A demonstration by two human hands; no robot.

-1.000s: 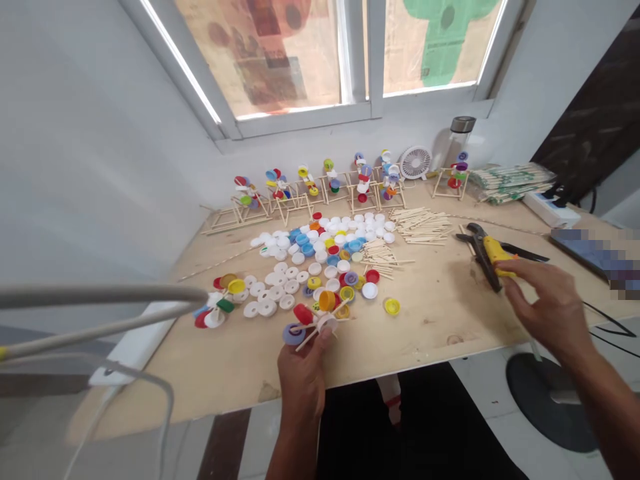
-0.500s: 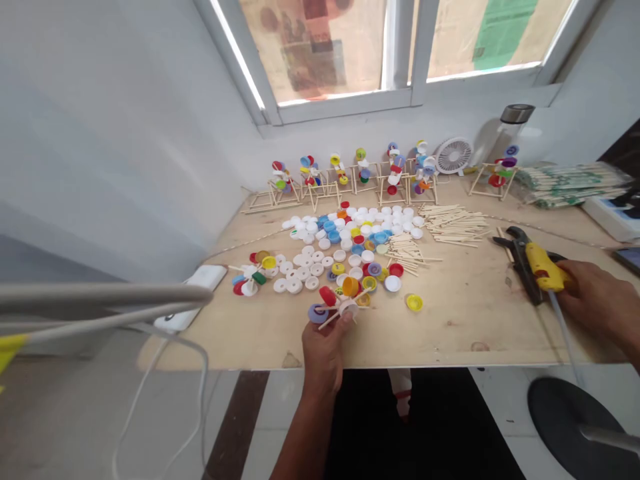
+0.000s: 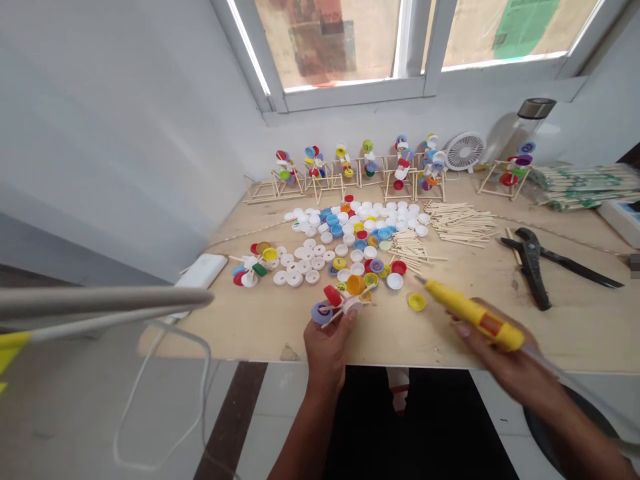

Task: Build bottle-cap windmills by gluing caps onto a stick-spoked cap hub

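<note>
Our left fingers (image 3: 345, 328) pinch the cap wheel (image 3: 351, 305), our right fingers (image 3: 463, 329) the yellow tool (image 3: 467, 311). We should keep both steady.

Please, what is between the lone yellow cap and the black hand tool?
In the head view, the yellow glue gun, held in the right hand, crosses that stretch.

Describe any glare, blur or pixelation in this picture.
Head view: bright glare streaks along the window frame; head view: the grey cable at left looks soft; head view: the right hand and yellow glue gun seem slightly blurred, perhaps by motion; head view: a small patch at the right edge is pixelated.
</note>
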